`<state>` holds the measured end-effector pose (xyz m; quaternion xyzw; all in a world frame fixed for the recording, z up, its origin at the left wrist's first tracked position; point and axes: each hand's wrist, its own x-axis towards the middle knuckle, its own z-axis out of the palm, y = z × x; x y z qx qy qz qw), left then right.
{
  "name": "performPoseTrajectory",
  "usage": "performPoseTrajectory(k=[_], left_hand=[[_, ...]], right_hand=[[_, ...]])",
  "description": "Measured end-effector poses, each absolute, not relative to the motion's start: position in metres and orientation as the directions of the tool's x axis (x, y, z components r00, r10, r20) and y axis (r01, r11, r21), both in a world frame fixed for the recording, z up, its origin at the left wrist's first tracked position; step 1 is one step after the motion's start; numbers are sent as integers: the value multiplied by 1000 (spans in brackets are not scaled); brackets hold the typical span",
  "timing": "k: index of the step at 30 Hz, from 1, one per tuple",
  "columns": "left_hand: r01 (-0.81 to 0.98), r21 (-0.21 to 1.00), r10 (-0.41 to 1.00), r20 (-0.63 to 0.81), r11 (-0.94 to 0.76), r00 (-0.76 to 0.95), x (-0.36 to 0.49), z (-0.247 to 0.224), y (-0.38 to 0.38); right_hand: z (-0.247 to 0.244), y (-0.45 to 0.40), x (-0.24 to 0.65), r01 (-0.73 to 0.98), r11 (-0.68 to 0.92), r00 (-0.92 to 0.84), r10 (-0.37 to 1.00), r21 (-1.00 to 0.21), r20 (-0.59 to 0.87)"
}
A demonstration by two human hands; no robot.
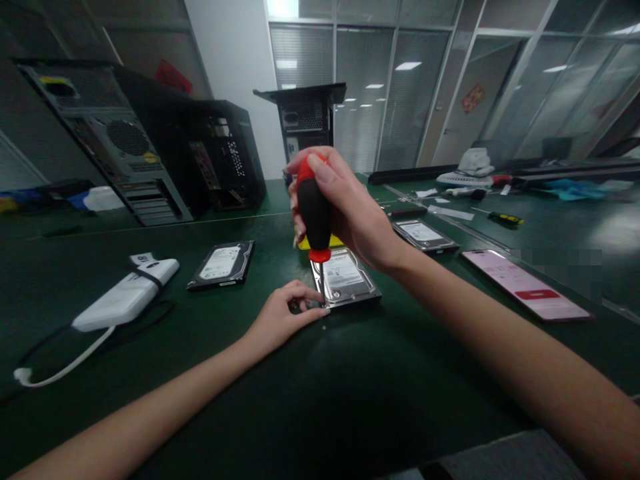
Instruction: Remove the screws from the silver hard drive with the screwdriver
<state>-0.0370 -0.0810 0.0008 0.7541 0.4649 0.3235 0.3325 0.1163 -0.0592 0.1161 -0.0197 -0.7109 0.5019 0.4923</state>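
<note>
A screwdriver (317,210) with a red and black handle is held upright in my right hand (350,207), fingers wrapped round the handle and thumb near its top. Its thin shaft points down at the near left corner of a hard drive (350,277), which lies label up on the green table. My left hand (287,310) rests on the table at that same corner. Its thumb and fingers close about the corner, beside the screwdriver tip. The tip's exact contact is too small to make out. Behind my right hand a yellow object (305,244) is partly hidden.
Other hard drives lie left (223,261) and right (425,235). A white power strip (127,293) with its cable is at left, a phone (525,283) at right. Computer cases (135,140) stand behind. A yellow-and-black screwdriver (505,219) lies at the far right.
</note>
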Motion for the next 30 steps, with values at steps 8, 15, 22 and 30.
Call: performPoseTrajectory(k=[8,15,22,30], left_hand=[[466,813,915,192,-350,354,-37,1,-82],[476,808,917,185,-347,353,-37,2,-83],[489,797,916,192,-355,353,-37,3,-84],[488,789,910,209,-373,358,-38,2,-83]], right_hand=[[117,-58,118,-490,475,-504,530,-731,682],[116,-60,117,-444,589,-438,515,-675,737],[118,-69,119,-405,542,-505,538,-736,675],[118,-61,117,-447,532,-496,522,-720,694]])
